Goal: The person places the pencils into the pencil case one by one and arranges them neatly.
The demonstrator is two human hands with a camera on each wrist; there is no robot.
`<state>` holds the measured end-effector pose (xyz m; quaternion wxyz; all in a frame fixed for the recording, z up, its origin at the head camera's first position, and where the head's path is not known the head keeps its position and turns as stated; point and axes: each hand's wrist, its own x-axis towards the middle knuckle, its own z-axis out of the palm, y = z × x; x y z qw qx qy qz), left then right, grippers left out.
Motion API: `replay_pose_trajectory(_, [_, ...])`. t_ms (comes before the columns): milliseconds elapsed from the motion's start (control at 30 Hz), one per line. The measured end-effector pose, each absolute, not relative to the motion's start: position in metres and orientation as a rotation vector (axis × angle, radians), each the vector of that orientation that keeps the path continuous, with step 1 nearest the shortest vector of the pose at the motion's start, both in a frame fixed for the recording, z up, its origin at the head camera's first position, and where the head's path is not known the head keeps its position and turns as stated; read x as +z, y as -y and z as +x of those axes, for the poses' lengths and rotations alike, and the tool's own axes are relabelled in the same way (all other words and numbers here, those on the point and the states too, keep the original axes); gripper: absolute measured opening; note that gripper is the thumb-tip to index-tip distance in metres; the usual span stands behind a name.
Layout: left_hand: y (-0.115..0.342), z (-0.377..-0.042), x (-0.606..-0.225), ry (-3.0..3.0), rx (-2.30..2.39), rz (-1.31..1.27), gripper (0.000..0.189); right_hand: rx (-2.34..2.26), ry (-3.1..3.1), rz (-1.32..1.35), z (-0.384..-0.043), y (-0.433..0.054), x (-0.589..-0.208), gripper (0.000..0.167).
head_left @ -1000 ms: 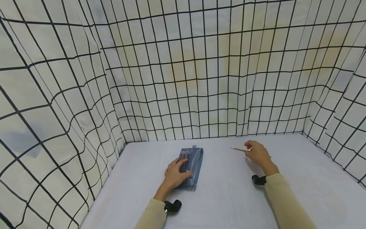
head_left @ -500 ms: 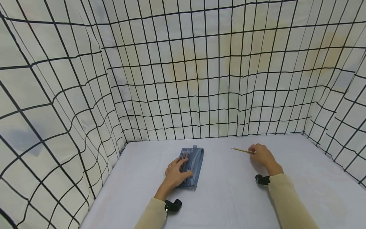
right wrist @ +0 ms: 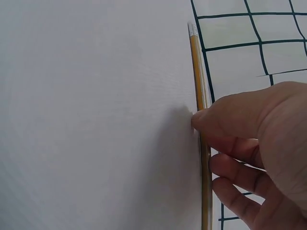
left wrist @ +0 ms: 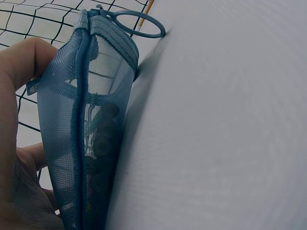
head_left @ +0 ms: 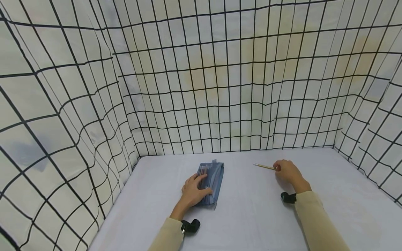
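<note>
In the head view a blue mesh pencil case (head_left: 216,181) lies on the white table, with long thin pencil-like items showing through its left part. My left hand (head_left: 191,191) rests on top of it, fingers spread. The left wrist view shows the case (left wrist: 62,120) end-on, its zipper carrying a ring pull (left wrist: 160,29), with fingers against its upper face. Over to the right, my right hand (head_left: 286,170) pinches a yellow pencil (head_left: 263,166) between thumb and fingers. The pencil (right wrist: 195,62) points its pale end away from the hand (right wrist: 268,143) in the right wrist view.
A white table (head_left: 248,216) spreads under both hands. White walls with a black grid (head_left: 232,94) rise at the back and both sides. Black wrist cameras (head_left: 190,226) are worn on both wrists.
My right hand has shifted right along the pencil, and its fingers have closed in on it. The pencil has barely moved. My left hand stays on the pencil case.
</note>
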<state>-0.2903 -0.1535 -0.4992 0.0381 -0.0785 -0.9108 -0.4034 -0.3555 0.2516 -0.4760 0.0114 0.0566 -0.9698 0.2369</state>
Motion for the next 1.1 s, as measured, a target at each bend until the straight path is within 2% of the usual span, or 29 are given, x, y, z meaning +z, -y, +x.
replay_pose_trajectory(233, [0.1534, -0.29, -0.4987, 2.791, -1.247, -0.244, 0.072, 0.726, 3.038, 0.164, -0.3563, -0.2513, -0.4761, 0.023])
replay_pose_trajectory(533, [0.1536, -0.2898, -0.4984, 2.793, -1.232, -0.238, 0.072, 0.719, 3.052, 0.165, -0.3559, -0.2498, -0.4761, 0.005])
replay_pose_trajectory(867, [0.1527, -0.289, -0.4976, 2.795, -1.233, -0.24, 0.072, 0.692, 3.083, 0.193, -0.3569, -0.2493, -0.4789, 0.004])
replay_pose_trajectory(1100, [0.1527, -0.2872, -0.496, 2.791, -1.25, -0.237, 0.072, 0.736, 3.078, 0.203, -0.3575, -0.2481, -0.479, 0.014])
